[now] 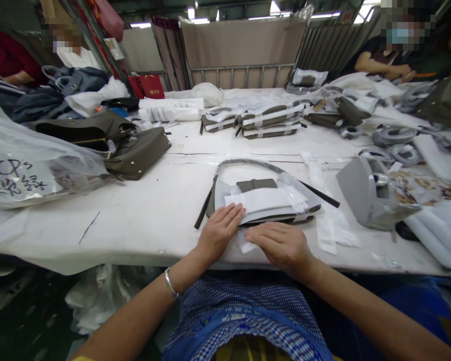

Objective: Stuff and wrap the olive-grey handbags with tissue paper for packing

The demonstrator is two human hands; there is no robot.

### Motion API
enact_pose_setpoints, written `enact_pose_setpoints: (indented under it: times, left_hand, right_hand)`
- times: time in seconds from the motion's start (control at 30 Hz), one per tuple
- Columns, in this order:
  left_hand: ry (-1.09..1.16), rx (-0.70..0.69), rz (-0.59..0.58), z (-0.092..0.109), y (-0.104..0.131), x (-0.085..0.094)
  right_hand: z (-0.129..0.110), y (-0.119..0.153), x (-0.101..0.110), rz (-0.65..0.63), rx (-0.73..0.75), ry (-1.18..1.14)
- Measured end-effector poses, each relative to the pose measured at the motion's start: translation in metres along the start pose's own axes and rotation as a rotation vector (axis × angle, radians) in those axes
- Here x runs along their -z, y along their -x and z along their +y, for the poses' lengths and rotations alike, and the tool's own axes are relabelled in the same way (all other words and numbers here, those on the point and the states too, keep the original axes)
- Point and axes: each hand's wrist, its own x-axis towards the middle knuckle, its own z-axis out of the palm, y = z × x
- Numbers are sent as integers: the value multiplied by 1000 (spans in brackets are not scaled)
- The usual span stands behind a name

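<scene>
A dark olive handbag [256, 185] lies on the white-covered table in front of me, partly wrapped in white sheets and clear film. Its wrapped strap [248, 162] arches away from me, with dark loose ends on both sides. My left hand [221, 231] rests on the bag's near left part, fingers stretched over a white padding sheet [266, 200]. Just below the bag's near edge, my right hand [285, 246] has its fingers pressed together over a small white sheet [247, 244]. Its thumb and grip are partly hidden.
A grey tape dispenser [368, 195] and white strips [325, 230] are to the right. Wrapped bags [270, 120] lie farther back. Olive bags [139, 153] and a marked plastic sack [41, 165] occupy the left. Co-workers sit at both far sides.
</scene>
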Motion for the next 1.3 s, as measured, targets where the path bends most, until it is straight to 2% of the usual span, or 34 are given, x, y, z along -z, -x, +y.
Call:
enact_pose_setpoints:
  times: [0.23,0.53,0.8,0.97,1.13,1.3]
  left_hand:
    - [63,49,46,7,1,0]
    - [147,38,118,3,-3,6]
    - [223,56,137,-2,-2,4]
    - [209,84,150,-2,-1,3]
    - [161,54,128,-4,0,1]
    - [158,56,115,0,-4,5]
  right_hand:
    - [22,-28,2,-32,-107,93]
    - [45,-49,-20,-83,-288,81]
    - [63,-58,-40,-314,-579,-20]
    - [78,-69,-40,-454,-620,-110]
    - [88,-78,-42,-618,-705,-110]
    - [87,-83,-41,-671,-743,-84]
